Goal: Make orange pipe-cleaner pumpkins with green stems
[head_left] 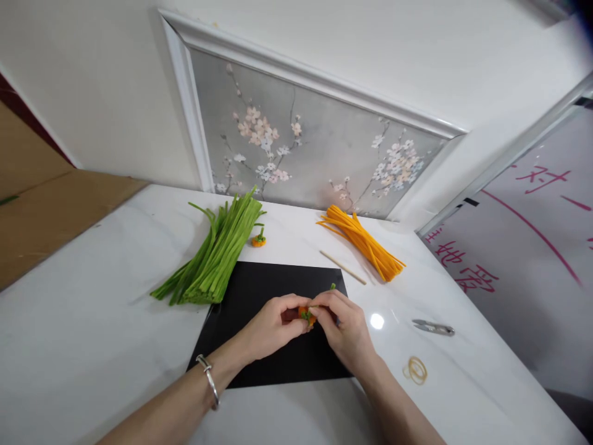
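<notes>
A small orange pumpkin shape with green on it, apparently of pipe cleaners, is pinched between both hands over a black mat. My left hand closes fingers and thumb round its left side. My right hand pinches at its top and right, where a green end pokes out above the fingers. Much of the piece is hidden by the fingertips. A similar finished-looking little orange pumpkin with a green stem stands beyond the mat, beside a bundle of green pipe cleaners.
A bundle of orange pipe cleaners lies at the back right, near a thin wooden stick. Thread snips and tan rubber bands are right of the mat. A framed floral panel and a whiteboard border the white table.
</notes>
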Action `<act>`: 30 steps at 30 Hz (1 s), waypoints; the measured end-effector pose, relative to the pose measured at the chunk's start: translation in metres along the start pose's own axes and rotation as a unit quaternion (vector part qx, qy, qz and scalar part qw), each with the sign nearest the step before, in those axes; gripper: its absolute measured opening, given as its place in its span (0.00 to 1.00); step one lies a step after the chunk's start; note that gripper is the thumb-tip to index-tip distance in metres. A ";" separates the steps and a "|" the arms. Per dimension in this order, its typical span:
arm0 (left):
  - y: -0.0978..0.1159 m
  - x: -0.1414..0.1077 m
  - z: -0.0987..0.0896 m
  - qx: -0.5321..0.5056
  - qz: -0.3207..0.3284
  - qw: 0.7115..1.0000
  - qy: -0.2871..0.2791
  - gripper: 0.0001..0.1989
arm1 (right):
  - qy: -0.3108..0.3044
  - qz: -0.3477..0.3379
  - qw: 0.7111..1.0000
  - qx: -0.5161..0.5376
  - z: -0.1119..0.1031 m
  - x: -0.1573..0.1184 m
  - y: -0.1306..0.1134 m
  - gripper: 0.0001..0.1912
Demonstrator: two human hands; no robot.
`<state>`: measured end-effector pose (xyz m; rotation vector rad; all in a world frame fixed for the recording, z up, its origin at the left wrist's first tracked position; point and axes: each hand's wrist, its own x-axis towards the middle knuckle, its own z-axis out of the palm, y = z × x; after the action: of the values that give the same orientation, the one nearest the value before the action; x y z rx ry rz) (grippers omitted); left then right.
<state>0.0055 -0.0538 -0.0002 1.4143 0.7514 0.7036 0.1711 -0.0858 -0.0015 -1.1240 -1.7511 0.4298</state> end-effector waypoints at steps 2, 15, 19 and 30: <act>0.004 0.000 0.000 -0.016 -0.016 1.000 -0.009 0.09 | 0.004 -0.019 1.000 -0.023 0.000 -0.002 0.003 0.09; -0.003 0.000 -0.002 -0.195 -0.112 0.973 0.044 0.14 | -0.023 -0.150 0.985 -0.080 -0.004 -0.006 0.010 0.12; -0.008 0.002 0.001 -0.189 -0.101 0.973 0.082 0.16 | -0.031 -0.159 0.982 -0.094 -0.006 -0.005 0.012 0.12; -0.005 0.002 0.006 -0.027 0.048 0.997 0.049 0.17 | 0.070 0.076 0.994 0.024 -0.002 -0.007 0.008 0.04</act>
<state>0.0116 -0.0564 -0.0049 1.3814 0.7385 0.8678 0.1777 -0.0885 -0.0100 -1.2279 -1.5320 0.4724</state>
